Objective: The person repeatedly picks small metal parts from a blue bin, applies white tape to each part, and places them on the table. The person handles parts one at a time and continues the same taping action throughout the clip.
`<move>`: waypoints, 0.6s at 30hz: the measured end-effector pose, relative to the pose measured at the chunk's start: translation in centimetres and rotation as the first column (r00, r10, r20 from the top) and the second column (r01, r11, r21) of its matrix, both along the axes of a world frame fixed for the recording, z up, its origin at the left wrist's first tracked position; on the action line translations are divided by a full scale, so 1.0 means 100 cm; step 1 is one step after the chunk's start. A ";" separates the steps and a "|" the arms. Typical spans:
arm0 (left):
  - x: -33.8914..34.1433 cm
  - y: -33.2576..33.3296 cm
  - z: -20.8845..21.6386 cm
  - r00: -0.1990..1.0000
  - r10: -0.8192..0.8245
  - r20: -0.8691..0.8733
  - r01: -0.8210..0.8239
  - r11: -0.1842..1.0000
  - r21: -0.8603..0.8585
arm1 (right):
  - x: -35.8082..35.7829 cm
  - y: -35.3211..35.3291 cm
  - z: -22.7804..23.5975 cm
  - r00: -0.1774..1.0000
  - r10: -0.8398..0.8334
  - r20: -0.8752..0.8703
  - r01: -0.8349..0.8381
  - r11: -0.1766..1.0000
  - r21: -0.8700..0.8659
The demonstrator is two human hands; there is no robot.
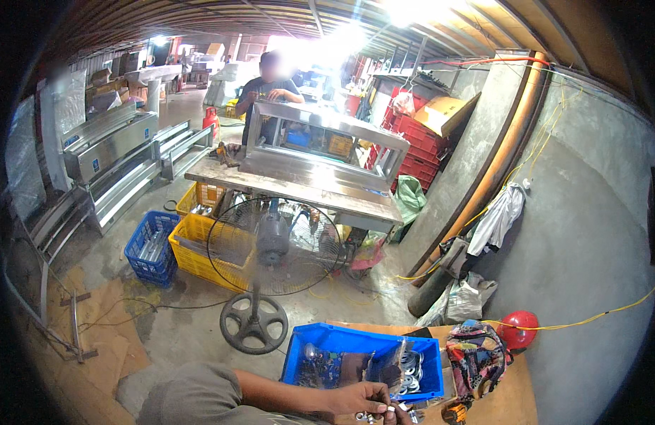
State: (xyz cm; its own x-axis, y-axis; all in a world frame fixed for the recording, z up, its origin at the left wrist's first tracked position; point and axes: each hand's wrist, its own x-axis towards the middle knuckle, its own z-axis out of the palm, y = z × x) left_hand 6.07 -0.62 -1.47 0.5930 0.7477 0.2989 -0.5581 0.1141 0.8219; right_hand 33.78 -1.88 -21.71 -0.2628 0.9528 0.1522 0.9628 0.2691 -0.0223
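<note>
My left hand (361,399) reaches in from the lower left, its fingers closed in a pinch beside the near edge of a blue plastic bin (292,361). At its fingertips is a small white or shiny piece (390,409), too small to name. My right hand (398,418) shows only as fingertips at the lower edge, pressed against the same piece. Several small metal fittings (366,417) lie just under the left hand. The bin holds flat metal rings (411,372) on its right side and small dark and blue parts (324,368) on its left.
An orange and black power tool (455,412), a patterned cloth (478,358) and a red round object (518,330) sit to the right. Ahead stands a pedestal fan (273,241). Beyond it, a person (271,92) stands behind a workbench (228,177) bearing a metal frame (327,120).
</note>
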 end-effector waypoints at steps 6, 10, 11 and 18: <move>-0.008 0.010 0.046 0.781 0.309 -0.542 0.117 0.780 0.614 | -0.085 -0.049 0.250 0.731 -0.120 -0.672 0.074 0.993 -0.096; -0.006 0.016 0.082 0.628 0.445 -0.638 0.342 0.579 0.740 | -0.113 -0.057 0.303 0.613 -0.143 -0.777 0.152 0.986 -0.061; -0.005 0.022 0.090 0.628 0.538 -0.562 0.401 0.396 0.826 | -0.117 -0.052 0.303 0.564 -0.033 -0.825 0.188 0.978 0.090; 0.038 0.051 0.109 0.787 0.604 -0.125 0.149 0.011 0.989 | -0.080 -0.063 0.304 0.476 -0.138 -0.869 0.317 0.948 0.023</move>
